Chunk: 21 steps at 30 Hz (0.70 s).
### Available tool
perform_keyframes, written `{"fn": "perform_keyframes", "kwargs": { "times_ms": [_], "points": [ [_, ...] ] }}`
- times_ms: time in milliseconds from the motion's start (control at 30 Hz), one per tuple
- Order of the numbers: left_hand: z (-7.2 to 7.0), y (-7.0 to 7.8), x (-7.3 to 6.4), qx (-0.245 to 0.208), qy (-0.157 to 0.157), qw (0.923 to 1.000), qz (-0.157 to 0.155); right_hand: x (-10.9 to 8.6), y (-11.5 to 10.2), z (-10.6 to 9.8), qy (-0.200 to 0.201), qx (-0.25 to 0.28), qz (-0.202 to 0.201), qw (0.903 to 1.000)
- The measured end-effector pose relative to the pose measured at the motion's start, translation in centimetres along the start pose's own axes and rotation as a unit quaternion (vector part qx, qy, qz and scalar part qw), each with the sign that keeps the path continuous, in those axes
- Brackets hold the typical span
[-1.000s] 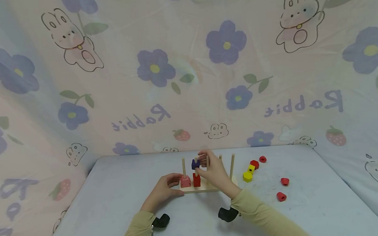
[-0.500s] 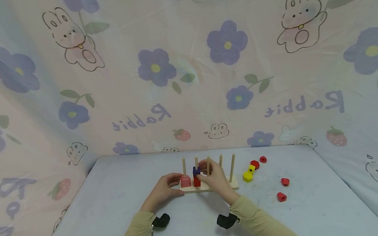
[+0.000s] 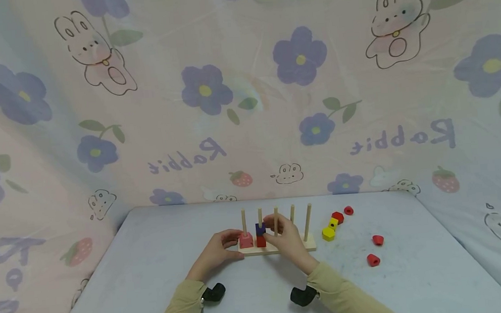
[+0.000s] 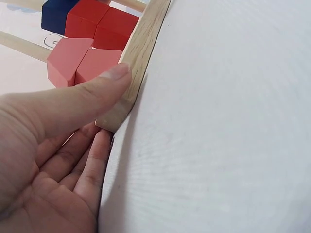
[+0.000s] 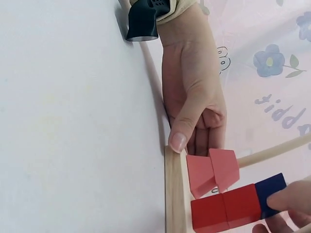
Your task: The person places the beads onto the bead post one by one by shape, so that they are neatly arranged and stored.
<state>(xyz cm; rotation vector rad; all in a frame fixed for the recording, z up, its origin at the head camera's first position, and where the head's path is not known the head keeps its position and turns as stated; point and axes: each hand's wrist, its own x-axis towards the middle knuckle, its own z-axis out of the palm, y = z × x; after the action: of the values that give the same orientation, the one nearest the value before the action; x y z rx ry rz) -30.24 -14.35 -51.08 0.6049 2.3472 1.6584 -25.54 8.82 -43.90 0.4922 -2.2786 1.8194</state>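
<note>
My left hand [image 3: 216,251] holds the left end of a wooden peg board [image 3: 300,245], thumb over its front edge and fingers at the end and behind. Two pink blocks [image 4: 73,58] sit on the leftmost peg. On the second peg stand two red cubes [image 5: 226,208] with a dark blue cube [image 5: 269,191] on top of them. My right hand [image 3: 286,238] pinches the blue cube between thumb and fingers, its palm side partly hidden in the head view. The three other pegs [image 3: 308,221] carry no blocks, as far as shows.
Right of the board lie yellow blocks [image 3: 328,234] and a red hexagonal block [image 3: 338,217] close together. Farther out are three small red tapered blocks [image 3: 373,260]. A patterned cloth [image 3: 246,102] hangs behind the white table [image 3: 131,276].
My right hand has come down along the second peg, and the blue cube has slid from near the peg's top onto the red cubes. The left hand has stayed put.
</note>
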Motion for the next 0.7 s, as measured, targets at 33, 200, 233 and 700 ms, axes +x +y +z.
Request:
{"fn": "perform_keyframes", "kwargs": {
  "times_ms": [33,200,233,700],
  "points": [
    [0.0,0.0,0.0,0.001,0.000,1.0000,-0.002,0.0,0.3,-0.1,0.002,-0.003,-0.002,1.0000],
    [0.1,0.1,0.0,-0.002,0.005,1.0000,-0.006,-0.2,1.9,-0.7,0.005,-0.037,-0.022,0.9991],
    [0.1,0.1,0.0,-0.002,0.007,0.9999,-0.008,-0.2,2.1,-0.9,0.002,-0.047,-0.021,0.9987],
    [0.1,0.1,0.0,0.001,0.009,0.9999,-0.009,-3.5,0.3,-5.0,-0.032,-0.113,-0.043,0.9921]
  ]
}}
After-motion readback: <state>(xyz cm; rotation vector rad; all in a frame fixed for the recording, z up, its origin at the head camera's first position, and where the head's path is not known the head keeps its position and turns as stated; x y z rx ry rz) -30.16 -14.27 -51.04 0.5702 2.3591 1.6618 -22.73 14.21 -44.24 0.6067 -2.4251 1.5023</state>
